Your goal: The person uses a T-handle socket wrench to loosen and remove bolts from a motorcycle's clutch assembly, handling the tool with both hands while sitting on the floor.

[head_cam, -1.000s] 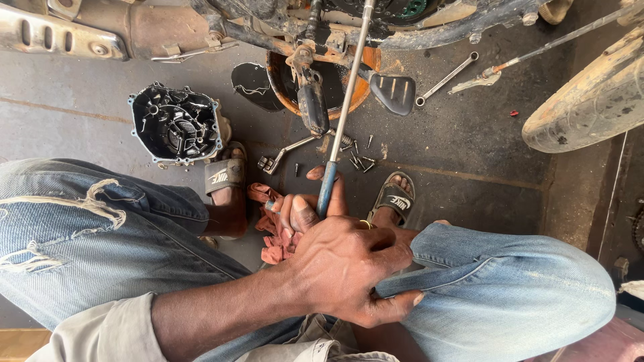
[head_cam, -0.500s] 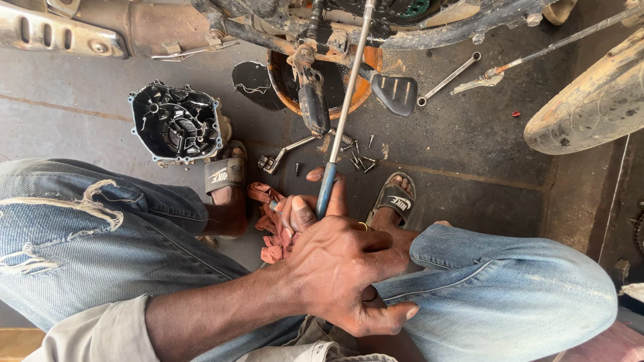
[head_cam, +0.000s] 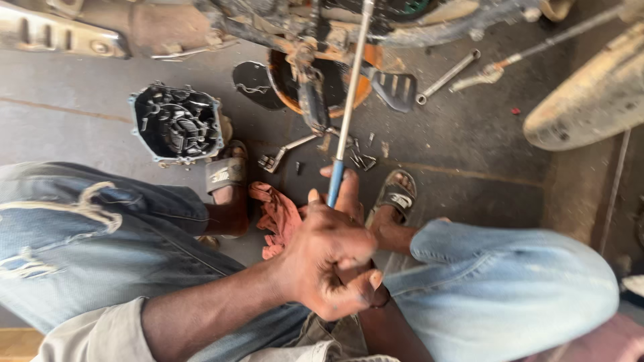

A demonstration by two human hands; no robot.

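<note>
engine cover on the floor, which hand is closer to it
Left. The left hand wraps the long tool's handle, on the side toward the engine cover, though well apart from it. The right hand lies under the left, mostly hidden, slightly farther away.

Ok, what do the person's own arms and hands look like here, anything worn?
Both are bare, no gloves. The left hand is grimy; its forearm is bare below a pushed-up beige sleeve. The right hand is mostly hidden behind it, with a dark band at the wrist.
</note>
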